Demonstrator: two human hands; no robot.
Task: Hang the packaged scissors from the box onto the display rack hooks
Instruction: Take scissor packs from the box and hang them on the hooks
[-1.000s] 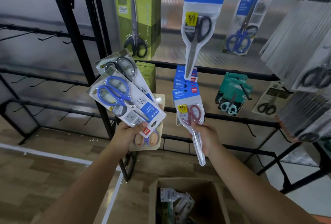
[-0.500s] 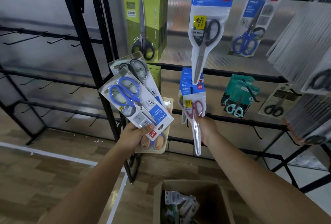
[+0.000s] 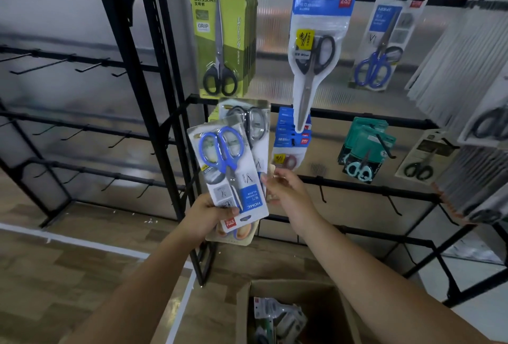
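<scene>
Left hand (image 3: 204, 213) grips fanned scissor packs (image 3: 228, 173); right hand (image 3: 286, 189), at three o'clock, pinches one, likely to hang next.

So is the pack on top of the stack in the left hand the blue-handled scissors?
Yes, the blue-handled scissors pack lies on top of the fanned stack that the left hand grips at its lower end.

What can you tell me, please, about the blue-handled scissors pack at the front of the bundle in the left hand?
The blue-handled scissors pack is a white card under a clear blister, printed with a blue HOME panel and a red logo tag. It is held upside down, handles up, and tilted. The left hand grips its lower end, thumb across the front. It fronts a fan of other packs, before the black rack.
</scene>
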